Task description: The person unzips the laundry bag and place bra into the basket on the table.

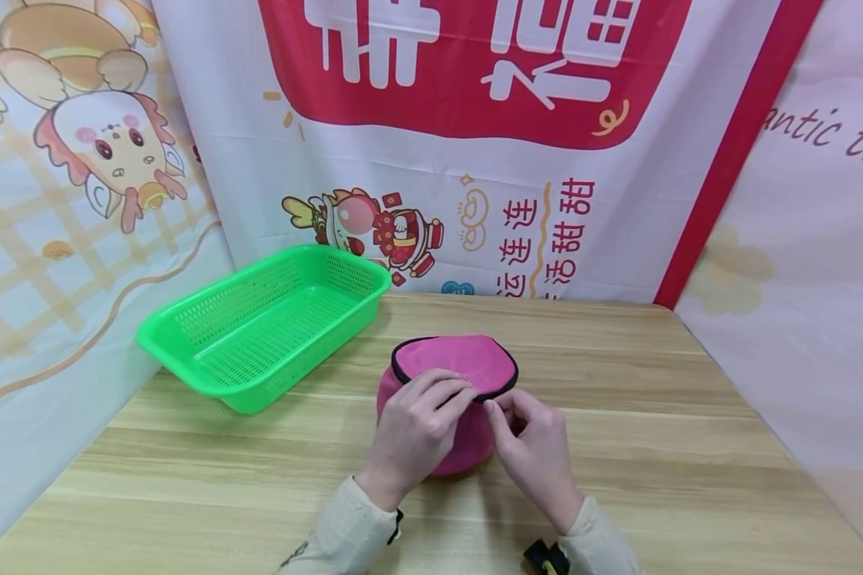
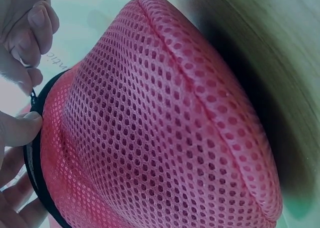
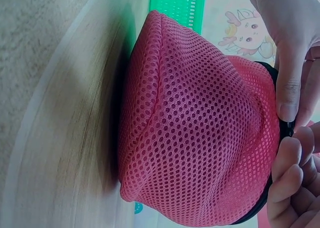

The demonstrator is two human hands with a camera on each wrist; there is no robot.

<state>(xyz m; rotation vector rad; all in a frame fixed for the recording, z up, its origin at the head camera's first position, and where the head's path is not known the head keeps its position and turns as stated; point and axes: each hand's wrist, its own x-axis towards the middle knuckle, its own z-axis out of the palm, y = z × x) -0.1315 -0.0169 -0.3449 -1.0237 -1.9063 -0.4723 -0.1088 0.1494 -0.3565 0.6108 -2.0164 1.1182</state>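
Note:
A pink mesh pouch (image 1: 467, 443) with a black zipper round its top stands on the table. My left hand (image 1: 420, 427) holds its near rim, with the thumb pressed on the black zipper edge (image 2: 34, 158) and the other fingers over the lid (image 1: 467, 357). Just to the right, my right hand (image 1: 535, 447) pinches a small dark zipper pull (image 2: 33, 97) at that edge. The two hands almost meet at the rim, as the right wrist view also shows. The mesh side (image 3: 200, 123) bulges and creases a little. How much of the zipper is closed I cannot tell.
A green perforated plastic basket (image 1: 259, 387) stands at the back left of the wooden table (image 1: 654, 447). Printed cloths hang behind the table (image 1: 582, 216) and along both sides.

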